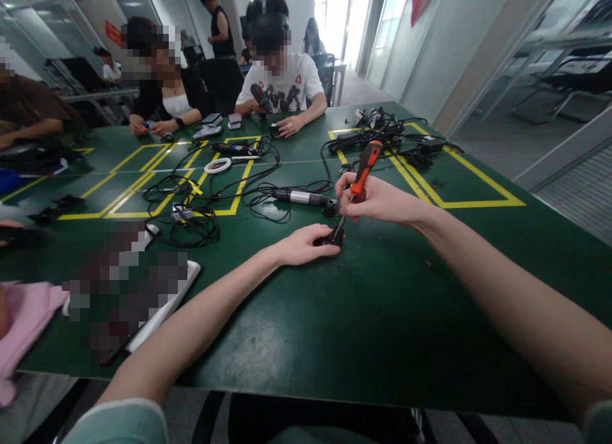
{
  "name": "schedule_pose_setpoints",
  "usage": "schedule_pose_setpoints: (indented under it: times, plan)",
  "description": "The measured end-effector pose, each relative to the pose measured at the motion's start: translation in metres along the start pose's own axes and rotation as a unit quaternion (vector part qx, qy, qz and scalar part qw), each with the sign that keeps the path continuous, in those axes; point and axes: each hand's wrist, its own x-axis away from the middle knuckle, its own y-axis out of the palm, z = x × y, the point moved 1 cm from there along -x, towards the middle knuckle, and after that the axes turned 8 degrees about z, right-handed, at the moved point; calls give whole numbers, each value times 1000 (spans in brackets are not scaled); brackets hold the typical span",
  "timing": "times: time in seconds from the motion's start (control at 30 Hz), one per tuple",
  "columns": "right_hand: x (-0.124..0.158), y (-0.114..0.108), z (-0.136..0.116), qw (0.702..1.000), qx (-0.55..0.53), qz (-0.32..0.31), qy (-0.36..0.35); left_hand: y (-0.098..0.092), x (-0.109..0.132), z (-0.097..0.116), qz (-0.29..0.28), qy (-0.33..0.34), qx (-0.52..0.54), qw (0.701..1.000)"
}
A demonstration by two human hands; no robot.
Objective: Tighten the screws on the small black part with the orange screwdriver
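My right hand (pixel 370 198) is closed around a screwdriver (pixel 367 165) with an orange and black handle. Its metal shaft slants down to a small black part (pixel 336 238) on the green table (pixel 296 329). With thumb and fingers, my left hand (pixel 308 243) grips that black part from the left; its exact kind I cannot make out, and the fingers partly cover it. Just beyond my hands lies a black and silver electric screwdriver (pixel 301 197) with a cord, beside a small round black piece (pixel 330 207).
Tangled black cables (pixel 186 227) lie left of centre, more cables (pixel 382 134) at the back right. Yellow tape (pixel 482 205) marks the table. A white-edged tray-like object (pixel 167 310), partly blurred, lies near my left forearm. A co-worker (pixel 287 80) sits opposite; others sit further left.
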Motion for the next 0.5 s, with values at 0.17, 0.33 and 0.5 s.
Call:
schedule_pose_setpoints:
  times: [0.17,0.33,0.5]
  plan:
    - [0,2,1,1000,11,-14,-25,1,0,0,4,-1,4,1000]
    - [0,4,2,999,15,-13,-36,1,0,0,5,-3,7,1000]
    - [2,3,1,1000,3,-7,-14,1,-1,1,1,-3,5,1000]
